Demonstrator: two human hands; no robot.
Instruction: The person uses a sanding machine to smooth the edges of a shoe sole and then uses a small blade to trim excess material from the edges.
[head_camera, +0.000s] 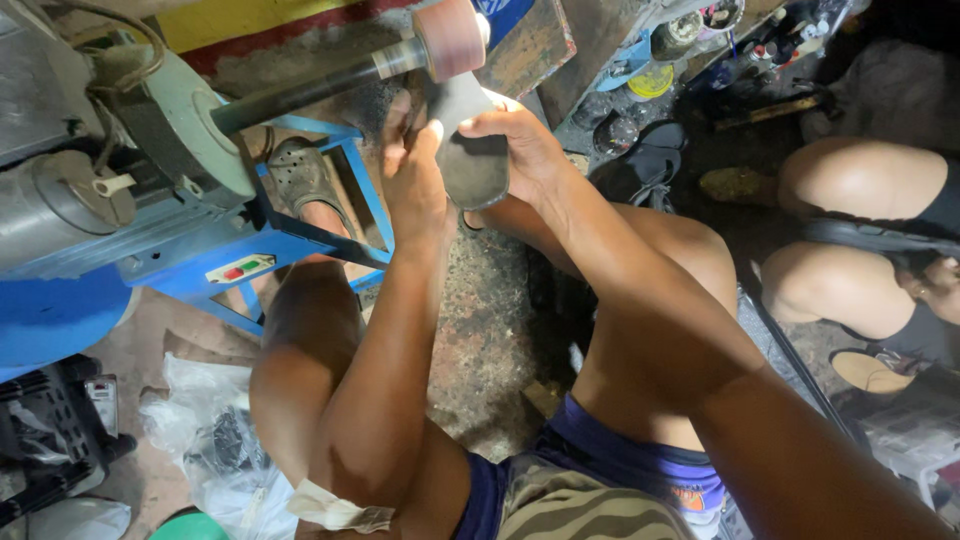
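Note:
A dark grey shoe sole (473, 165) is held up against the pinkish sanding drum (452, 35) at the end of a black motor shaft (300, 92). My left hand (412, 175) grips the sole's left edge with the fingers wrapped behind it. My right hand (522, 135) holds the right edge from above, thumb across the face. The top of the sole touches the underside of the drum. My bare knees sit below, either side of the hands.
The grey motor (90, 160) sits on a blue metal stand (300, 235) at left, with a foot in a grey clog (302, 175) behind it. Another person's bare legs (860, 240) are at right. Plastic bags (215, 440) lie lower left; tins and a black sandal (650, 160) clutter the far floor.

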